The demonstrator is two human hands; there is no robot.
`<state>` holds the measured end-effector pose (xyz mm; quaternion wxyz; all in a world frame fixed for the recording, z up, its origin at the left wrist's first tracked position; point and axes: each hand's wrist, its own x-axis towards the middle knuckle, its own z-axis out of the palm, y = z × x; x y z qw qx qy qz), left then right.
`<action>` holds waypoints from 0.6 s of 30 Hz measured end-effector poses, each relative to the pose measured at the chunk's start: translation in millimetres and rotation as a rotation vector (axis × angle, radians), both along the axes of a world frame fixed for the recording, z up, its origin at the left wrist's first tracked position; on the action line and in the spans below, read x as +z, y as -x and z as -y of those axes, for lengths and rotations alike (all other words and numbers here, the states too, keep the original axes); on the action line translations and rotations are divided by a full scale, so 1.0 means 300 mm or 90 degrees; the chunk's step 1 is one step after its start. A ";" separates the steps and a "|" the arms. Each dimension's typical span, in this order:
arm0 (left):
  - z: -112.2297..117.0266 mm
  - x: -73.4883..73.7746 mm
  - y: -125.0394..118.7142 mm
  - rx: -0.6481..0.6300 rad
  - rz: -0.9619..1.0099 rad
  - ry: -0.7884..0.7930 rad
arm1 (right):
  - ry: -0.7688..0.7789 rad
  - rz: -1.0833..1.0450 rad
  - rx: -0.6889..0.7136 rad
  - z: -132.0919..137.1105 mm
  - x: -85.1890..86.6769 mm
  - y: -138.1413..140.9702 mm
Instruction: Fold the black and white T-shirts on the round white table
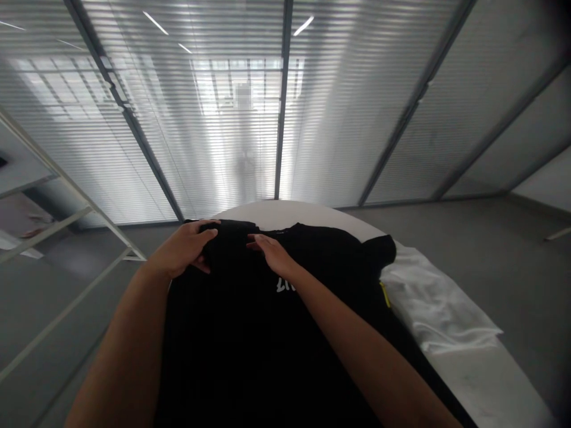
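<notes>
Head view: left hand (181, 249), right hand (272, 252) on black knit shirt (250, 339) (soft folds).

White garment (439, 303), white table (486, 380), glass wall (357, 107)

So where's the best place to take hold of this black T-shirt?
Probably the far edge at the neckline, coming from above on your side. The black T-shirt lies spread over the white table, and that edge is bunched and easy to pinch. Your left hand and right hand are already there.
</notes>
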<state>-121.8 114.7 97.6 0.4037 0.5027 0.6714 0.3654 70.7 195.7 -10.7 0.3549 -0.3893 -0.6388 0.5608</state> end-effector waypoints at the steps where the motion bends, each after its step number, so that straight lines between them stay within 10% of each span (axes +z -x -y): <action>1: -0.002 -0.005 -0.021 -0.001 -0.028 -0.010 | 0.032 0.002 0.012 0.004 0.010 -0.005; 10: -0.022 -0.111 -0.202 -0.279 -0.013 -0.066 | 0.302 -0.046 0.044 0.013 0.062 -0.042; 18: -0.154 -0.292 -0.018 -0.119 -0.471 -0.323 | 0.068 0.198 -0.008 0.002 0.020 -0.037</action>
